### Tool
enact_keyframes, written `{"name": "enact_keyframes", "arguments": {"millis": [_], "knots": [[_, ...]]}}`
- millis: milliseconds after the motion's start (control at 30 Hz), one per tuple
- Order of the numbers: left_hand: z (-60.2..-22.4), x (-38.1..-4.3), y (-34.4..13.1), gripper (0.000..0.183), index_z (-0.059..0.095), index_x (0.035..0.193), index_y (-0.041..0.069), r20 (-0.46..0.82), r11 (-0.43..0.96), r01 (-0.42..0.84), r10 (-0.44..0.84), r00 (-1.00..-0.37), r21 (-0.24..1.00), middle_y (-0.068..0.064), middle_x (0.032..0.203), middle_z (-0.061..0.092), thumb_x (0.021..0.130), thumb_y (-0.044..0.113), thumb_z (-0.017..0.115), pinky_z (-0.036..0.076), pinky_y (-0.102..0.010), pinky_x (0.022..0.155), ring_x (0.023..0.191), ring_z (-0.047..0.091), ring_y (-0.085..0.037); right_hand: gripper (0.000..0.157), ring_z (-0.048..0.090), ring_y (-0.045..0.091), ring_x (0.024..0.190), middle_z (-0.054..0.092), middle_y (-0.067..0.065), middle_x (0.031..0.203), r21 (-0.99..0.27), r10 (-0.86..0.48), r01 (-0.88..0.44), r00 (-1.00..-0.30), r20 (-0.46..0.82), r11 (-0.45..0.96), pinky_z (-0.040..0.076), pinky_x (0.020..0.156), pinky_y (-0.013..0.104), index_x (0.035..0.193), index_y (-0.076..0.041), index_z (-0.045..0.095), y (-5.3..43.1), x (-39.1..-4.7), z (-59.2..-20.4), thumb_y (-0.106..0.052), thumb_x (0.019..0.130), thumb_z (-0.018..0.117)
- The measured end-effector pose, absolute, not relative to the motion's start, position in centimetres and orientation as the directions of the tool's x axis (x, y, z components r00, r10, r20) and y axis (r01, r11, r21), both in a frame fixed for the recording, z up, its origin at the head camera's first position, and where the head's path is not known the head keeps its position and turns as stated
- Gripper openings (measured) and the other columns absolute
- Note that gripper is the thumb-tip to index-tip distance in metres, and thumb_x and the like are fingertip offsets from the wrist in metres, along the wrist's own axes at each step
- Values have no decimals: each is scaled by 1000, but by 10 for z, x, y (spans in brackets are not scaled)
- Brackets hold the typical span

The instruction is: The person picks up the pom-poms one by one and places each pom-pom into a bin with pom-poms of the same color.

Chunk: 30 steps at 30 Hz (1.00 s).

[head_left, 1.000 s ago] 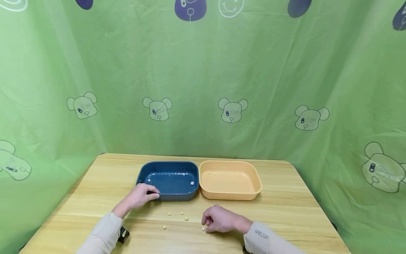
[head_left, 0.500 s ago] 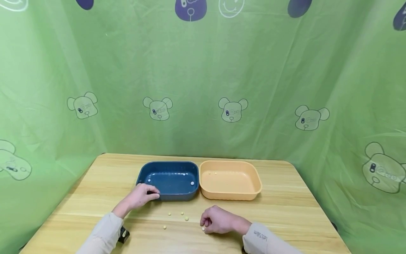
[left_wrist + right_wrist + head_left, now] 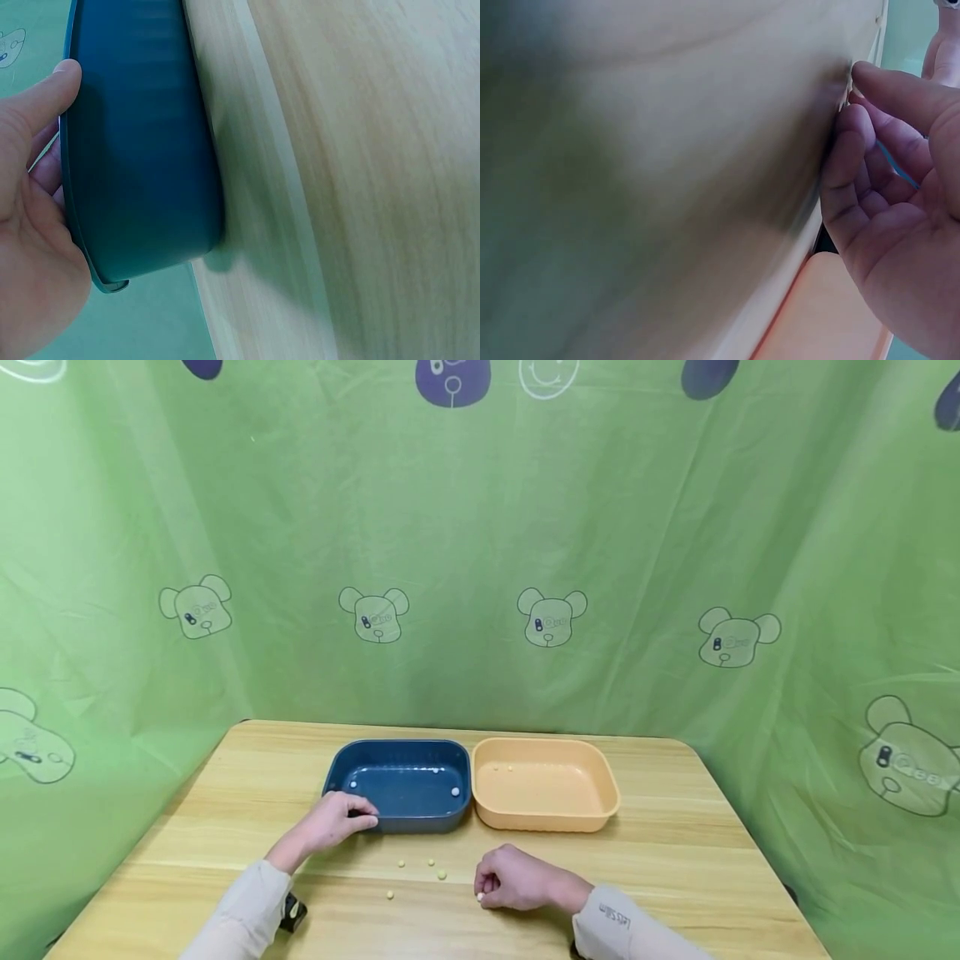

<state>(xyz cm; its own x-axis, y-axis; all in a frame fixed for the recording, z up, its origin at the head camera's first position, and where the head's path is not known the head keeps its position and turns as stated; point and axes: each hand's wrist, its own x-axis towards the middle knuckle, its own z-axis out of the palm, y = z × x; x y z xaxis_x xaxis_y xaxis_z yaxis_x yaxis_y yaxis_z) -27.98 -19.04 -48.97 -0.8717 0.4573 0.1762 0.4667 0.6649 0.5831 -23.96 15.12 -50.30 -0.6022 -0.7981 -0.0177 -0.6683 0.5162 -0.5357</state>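
My left hand point(image 3: 330, 822) holds the near-left rim of a dark blue tub point(image 3: 420, 825), thumb on the outside, as the left wrist view also shows. Inside the tub lie a few small white balls point(image 3: 455, 792). Low over the table, my right hand point(image 3: 517, 878) pinches a small white ball point(image 3: 480, 897) between thumb and forefinger, the other fingers curled in. In the right wrist view the fingertips meet close to the tabletop, and the ball is barely visible. Left of this hand, several small pale yellow balls point(image 3: 442, 875) are scattered on the wood.
An orange tub point(image 3: 547, 822) stands against the blue tub's right side, with two tiny pale balls point(image 3: 511, 769) at its back left. Both rest on a wooden table point(image 3: 675, 860). A green curtain point(image 3: 465, 693) surrounds the table at the back and sides.
The right hand has shifted slightly left, and its thumb and forefinger have come onto the white ball that lay beside them. The left hand stays on the blue rim.
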Motion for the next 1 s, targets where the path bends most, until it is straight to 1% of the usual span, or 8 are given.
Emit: {"name": "enact_keyframes", "arguments": {"millis": [200, 467, 733, 1000], "knots": [[-489, -280, -191, 8, 74, 91, 16, 184, 667, 474, 460, -869, 575, 8, 89, 69, 88, 21, 68, 50, -29, 76, 86, 63, -12, 9, 50, -5, 63, 55, -16, 69, -571, -773, -620, -633, -39, 537, 45, 59, 14, 78, -14, 67, 156, -241, -500, -7, 79, 72], [-490, -281, -191, 8, 74, 90, 17, 191, 662, 480, 462, -866, 576, 8, 88, 69, 87, 21, 68, 50, -29, 76, 85, 63, -10, 9, 52, -4, 63, 56, -14, 68, -597, -760, -599, -650, -28, 534, 46, 59, 15, 77, -14, 66, 163, -244, -495, -6, 80, 69], [-488, -281, -191, 7, 74, 90, 17, 184, 664, 473, 459, -869, 579, 8, 88, 69, 88, 20, 68, 50, -30, 76, 86, 63, -12, 11, 54, -3, 62, 57, -14, 68, -632, -739, -557, -673, -37, 538, 48, 59, 17, 79, -14, 66, 164, -247, -492, -3, 81, 68], [-488, -281, -191, 7, 74, 90, 17, 180, 663, 473, 461, -869, 580, 9, 88, 69, 88, 21, 68, 50, -30, 76, 86, 63, -11, 10, 57, 1, 64, 62, -9, 71, -695, -719, -490, -693, -55, 526, 50, 60, 20, 83, -12, 67, 164, -250, -486, -2, 82, 68]]}}
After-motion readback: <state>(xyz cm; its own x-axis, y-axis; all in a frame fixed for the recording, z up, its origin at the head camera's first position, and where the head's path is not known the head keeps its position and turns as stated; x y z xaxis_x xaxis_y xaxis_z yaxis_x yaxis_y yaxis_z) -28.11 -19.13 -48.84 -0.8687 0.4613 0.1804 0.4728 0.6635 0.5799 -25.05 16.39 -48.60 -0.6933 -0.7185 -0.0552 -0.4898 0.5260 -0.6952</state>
